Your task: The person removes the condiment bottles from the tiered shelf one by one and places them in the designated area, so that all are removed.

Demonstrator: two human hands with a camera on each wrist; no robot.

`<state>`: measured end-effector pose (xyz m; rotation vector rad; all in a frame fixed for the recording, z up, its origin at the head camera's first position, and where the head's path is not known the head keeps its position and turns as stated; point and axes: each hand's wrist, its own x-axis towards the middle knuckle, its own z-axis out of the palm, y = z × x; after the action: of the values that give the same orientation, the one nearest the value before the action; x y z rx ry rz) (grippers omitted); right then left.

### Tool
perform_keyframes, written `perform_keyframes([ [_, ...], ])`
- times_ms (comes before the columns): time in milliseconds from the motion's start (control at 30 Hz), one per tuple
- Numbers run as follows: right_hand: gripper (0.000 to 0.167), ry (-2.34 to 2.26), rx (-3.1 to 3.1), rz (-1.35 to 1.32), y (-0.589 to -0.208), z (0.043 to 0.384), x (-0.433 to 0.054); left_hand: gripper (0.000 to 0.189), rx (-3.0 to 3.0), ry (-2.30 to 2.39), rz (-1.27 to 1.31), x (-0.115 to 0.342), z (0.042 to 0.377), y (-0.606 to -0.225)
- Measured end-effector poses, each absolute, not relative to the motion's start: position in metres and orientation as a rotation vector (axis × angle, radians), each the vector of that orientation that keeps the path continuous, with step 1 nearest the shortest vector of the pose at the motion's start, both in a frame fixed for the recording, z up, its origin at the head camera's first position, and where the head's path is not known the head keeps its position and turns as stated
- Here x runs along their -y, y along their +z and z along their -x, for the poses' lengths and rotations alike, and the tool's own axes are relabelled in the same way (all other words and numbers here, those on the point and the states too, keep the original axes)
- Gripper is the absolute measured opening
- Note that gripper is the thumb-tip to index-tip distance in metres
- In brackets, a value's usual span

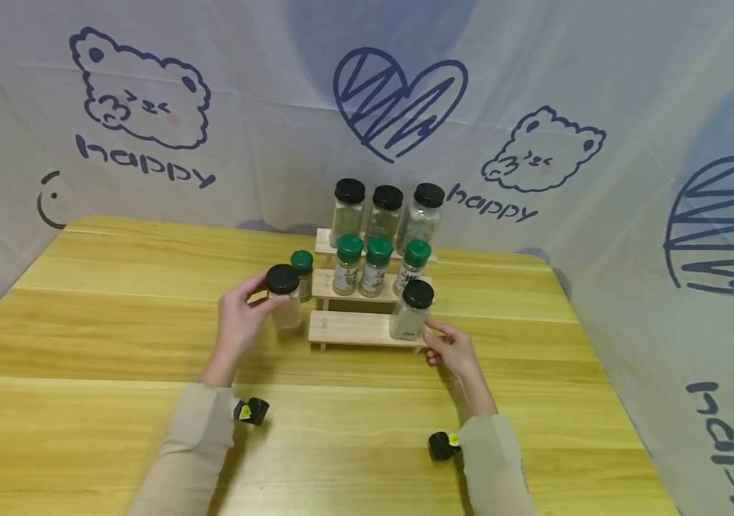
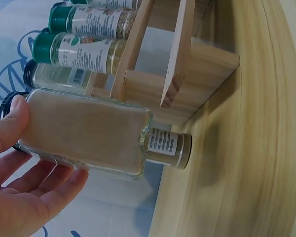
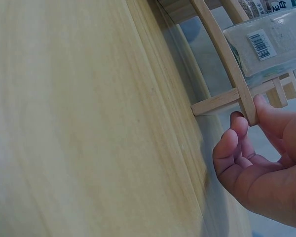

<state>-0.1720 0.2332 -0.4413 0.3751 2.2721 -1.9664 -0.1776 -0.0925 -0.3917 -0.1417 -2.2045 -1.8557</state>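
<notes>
My left hand [image 1: 240, 320] grips a square glass spice jar [image 2: 84, 131] by its upper part, thumb and fingers on opposite sides. It has a black lid [image 1: 282, 279] and pale tan powder inside. The jar is held left of a three-tier wooden spice rack [image 1: 350, 327], in front of a small green-capped bottle [image 1: 302, 264] on the table. My right hand [image 1: 457, 352] pinches the right end of the rack's lowest shelf [image 3: 232, 74], thumb on top and fingers curled below. Beside that thumb, a black-lidded jar [image 1: 409, 319] stands on this shelf.
Three green-capped bottles [image 1: 373, 276] stand on the middle tier. Three black-lidded jars [image 1: 383, 215] of dried herbs occupy the top tier. Behind the wooden table [image 1: 115, 301] hangs a white printed cloth [image 1: 277, 143]. Another cloth side borders the right edge.
</notes>
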Motion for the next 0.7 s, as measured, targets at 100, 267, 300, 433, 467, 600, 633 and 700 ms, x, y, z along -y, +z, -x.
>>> perform_keyframes([
  [100,0.037,-1.968,-2.272,-0.377,-0.441,0.172,-0.233,0.046,2.208,-1.853,0.128,0.095,0.18,-0.392],
  [267,0.037,-1.985,-2.262,-0.384,-0.441,0.172,-0.233,0.045,2.229,-1.855,0.094,0.099,0.185,-0.393],
  [300,0.037,-1.99,-2.261,-0.38,-0.441,0.172,-0.233,0.045,2.234,-1.854,0.092,0.099,0.186,-0.393],
  [433,0.037,-2.014,-2.247,-0.372,-0.44,0.171,-0.233,0.045,2.234,-1.845,0.092,0.102,0.191,-0.395],
  [467,0.037,-2.016,-2.245,-0.37,-0.439,0.171,-0.233,0.045,2.231,-1.843,0.095,0.103,0.193,-0.395],
  [600,0.037,-2.011,-2.24,-0.381,-0.439,0.171,-0.233,0.046,2.235,-1.835,0.102,0.107,0.199,-0.398],
  [633,0.037,-2.007,-2.242,-0.382,-0.439,0.171,-0.233,0.046,2.241,-1.83,0.1,0.108,0.201,-0.399],
  [700,0.037,-2.003,-2.24,-0.395,-0.44,0.171,-0.233,0.046,2.261,-1.817,0.092,0.11,0.205,-0.401],
])
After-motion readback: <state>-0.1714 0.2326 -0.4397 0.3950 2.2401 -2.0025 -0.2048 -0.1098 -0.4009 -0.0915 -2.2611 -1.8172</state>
